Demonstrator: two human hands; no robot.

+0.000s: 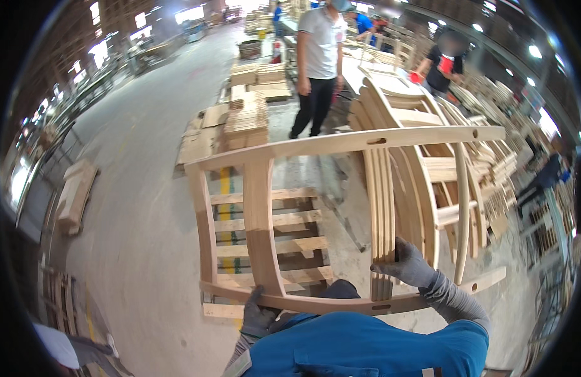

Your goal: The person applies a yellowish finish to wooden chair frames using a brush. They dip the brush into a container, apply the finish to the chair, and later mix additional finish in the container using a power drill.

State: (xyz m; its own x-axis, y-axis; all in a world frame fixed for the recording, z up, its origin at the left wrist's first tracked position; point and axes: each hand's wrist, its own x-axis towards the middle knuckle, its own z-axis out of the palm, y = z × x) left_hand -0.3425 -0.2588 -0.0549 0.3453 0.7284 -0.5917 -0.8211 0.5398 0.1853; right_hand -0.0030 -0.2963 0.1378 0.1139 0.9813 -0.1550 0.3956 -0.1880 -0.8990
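Observation:
I hold a pale wooden chair-back frame across in front of me, above the floor. It has two long side rails joined by crosspieces, with slots cut near one end. My left hand, in a grey glove, closes round the near rail beside the broad crosspiece; its fingers are partly hidden under the wood. Toward the right, my gloved right hand grips the bundle of narrow slats close to the near rail. A thin round rung spans the frame's right end.
Below the frame lies a slatted wooden pallet. Similar chair frames stand stacked at the right. Piles of wooden boards sit farther off, near a standing person in a white shirt. Another wooden stack rests on the left floor.

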